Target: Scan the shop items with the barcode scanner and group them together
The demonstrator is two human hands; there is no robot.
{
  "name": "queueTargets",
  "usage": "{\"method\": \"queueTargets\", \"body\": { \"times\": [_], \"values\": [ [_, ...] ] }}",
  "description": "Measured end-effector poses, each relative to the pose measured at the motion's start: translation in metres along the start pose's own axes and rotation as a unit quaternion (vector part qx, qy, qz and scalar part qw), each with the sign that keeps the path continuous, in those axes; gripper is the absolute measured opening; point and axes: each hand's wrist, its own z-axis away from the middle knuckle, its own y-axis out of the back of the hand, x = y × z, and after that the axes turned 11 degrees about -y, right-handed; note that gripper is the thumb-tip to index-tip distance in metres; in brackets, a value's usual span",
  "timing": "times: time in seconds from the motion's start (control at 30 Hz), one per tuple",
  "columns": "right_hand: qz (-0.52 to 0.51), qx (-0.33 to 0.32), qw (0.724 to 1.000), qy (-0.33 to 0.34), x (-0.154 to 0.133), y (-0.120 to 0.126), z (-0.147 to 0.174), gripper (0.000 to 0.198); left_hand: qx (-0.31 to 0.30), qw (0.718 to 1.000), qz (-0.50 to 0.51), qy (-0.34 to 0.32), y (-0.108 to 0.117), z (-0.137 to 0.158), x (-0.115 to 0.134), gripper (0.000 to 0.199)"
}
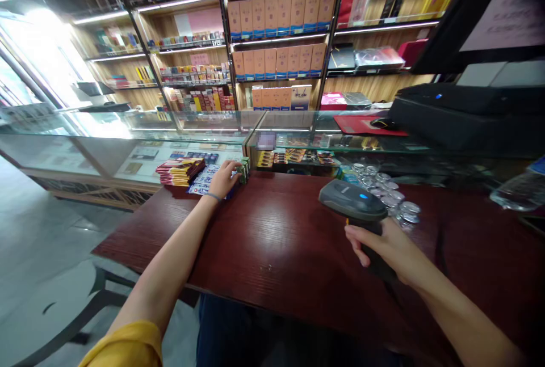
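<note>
In my right hand [381, 245] is a dark grey barcode scanner [352, 199] with a lit blue light on top. The fingers wrap round its handle, and its head points left over the desk. My left hand [225, 178] reaches to the far side of the desk, its fingers bent onto a small green packet [243, 171] in a short stack. Part of that packet is hidden by the hand. Left of this hand lie blue-and-white packets [205, 177] and a pile of red-and-yellow packets [181, 171].
Behind the reddish-brown desk [272, 225] runs a glass display counter [204, 129]. Clear round containers [400, 205] stand to the right, near a plastic bottle [519, 185]. A monitor [481, 21] overhangs the right side. A chair [55, 299] is at lower left.
</note>
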Motion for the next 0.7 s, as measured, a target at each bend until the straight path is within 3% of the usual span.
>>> {"method": "queueTargets", "body": {
  "times": [0.17, 0.3, 0.43, 0.57, 0.7],
  "values": [
    [-0.048, -0.002, 0.999, 0.008, -0.004, 0.011, 0.005, 0.04, 0.08, 0.995, -0.052, -0.042, 0.006, 0.001, 0.01, 0.039],
    [-0.109, 0.026, 0.993, 0.023, -0.015, 0.025, 0.013, 0.029, 0.143, 0.986, -0.05, -0.074, 0.013, -0.008, 0.055, 0.033],
    [-0.156, 0.052, 0.985, 0.05, -0.021, 0.043, 0.019, 0.022, 0.088, 0.984, 0.037, -0.152, -0.003, -0.022, 0.13, 0.023],
    [-0.201, 0.055, 0.975, 0.073, -0.02, 0.059, 0.023, 0.023, 0.024, 0.968, 0.133, -0.21, -0.042, -0.034, 0.204, 0.026],
    [-0.202, 0.055, 0.974, 0.086, -0.018, 0.067, 0.022, 0.021, -0.044, 0.958, 0.14, -0.248, -0.083, -0.045, 0.252, 0.045]
  ]
}}
